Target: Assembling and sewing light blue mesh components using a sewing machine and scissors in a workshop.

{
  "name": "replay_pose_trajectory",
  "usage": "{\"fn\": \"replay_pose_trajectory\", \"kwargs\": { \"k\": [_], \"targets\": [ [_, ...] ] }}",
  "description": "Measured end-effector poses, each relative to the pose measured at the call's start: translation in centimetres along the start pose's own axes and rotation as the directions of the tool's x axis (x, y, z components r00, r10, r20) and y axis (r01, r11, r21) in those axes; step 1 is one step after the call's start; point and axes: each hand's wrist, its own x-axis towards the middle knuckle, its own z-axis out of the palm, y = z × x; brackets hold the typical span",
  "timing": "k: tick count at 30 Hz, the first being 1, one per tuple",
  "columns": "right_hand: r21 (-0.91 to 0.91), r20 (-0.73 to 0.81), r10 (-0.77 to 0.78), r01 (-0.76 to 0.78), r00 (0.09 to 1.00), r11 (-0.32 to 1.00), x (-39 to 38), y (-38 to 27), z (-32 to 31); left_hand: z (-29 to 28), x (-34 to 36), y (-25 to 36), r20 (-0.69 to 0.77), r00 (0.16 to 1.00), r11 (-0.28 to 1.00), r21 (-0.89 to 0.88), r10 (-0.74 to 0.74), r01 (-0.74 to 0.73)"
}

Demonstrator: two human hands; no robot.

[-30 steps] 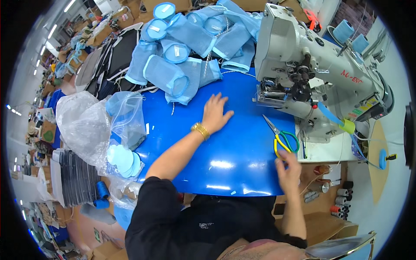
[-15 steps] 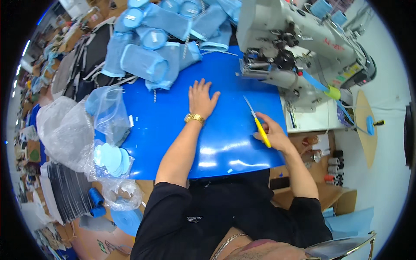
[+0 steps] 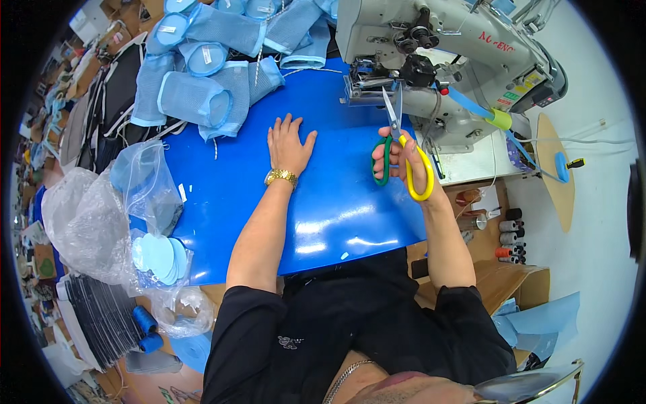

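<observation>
In my right hand (image 3: pixel 409 165) is a pair of scissors (image 3: pixel 421 176) with one yellow and one green handle. My fingers are in the handles, and the blades stand apart, pointing away from me toward the sewing machine (image 3: pixel 431 74). My left hand (image 3: pixel 291 147), with a gold watch at its wrist, lies flat on the blue work surface (image 3: pixel 336 175), fingers spread and holding nothing. Beyond it, nearest to that hand, lies a pile of light blue mesh pouches (image 3: pixel 195 97) with round ends.
Clear plastic bags (image 3: pixel 87 219) sit at the left edge, beside a stack of light blue discs (image 3: pixel 161 257). Blue thread cones (image 3: pixel 145 320) are lower left. A blue ribbon (image 3: pixel 474 108) runs from the machine, and several thread spools (image 3: pixel 511 236) stand at the right.
The scissors have turned in my right hand, rising toward the machine with their blades now apart and both handles showing. My left hand still rests flat. The whole view has shifted slightly.
</observation>
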Motion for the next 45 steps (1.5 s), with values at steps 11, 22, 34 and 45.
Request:
{"fn": "replay_pose_trajectory", "kwargs": {
  "k": [11, 22, 34, 45],
  "targets": [
    [-0.001, -0.026, 0.018, -0.018, 1.0, 1.0, 0.7, 0.3, -0.2, 0.0, 0.2, -0.1, 0.014, 1.0, 1.0, 0.0, -0.018, 0.018],
    [0.063, -0.032, 0.021, -0.019, 0.999, 0.998, 0.9, 0.2, 0.7, -0.2, -0.1, -0.3, 0.015, 1.0, 1.0, 0.007, -0.014, 0.014],
    [0.025, 0.054, 0.064, -0.066, 0.996, 0.998, 1.1, 0.4, 0.9, -0.1, -0.2, -1.2, -0.039, 0.999, 0.998, 0.058, 0.0, 0.002],
    [-0.975, -0.092, -0.036, -0.083, 0.995, 0.208, -1.6, 4.4, -4.9, 2.8, 0.2, 1.0, -0.122, 0.991, 0.989, -0.144, -0.048, 0.031]
  ]
}}
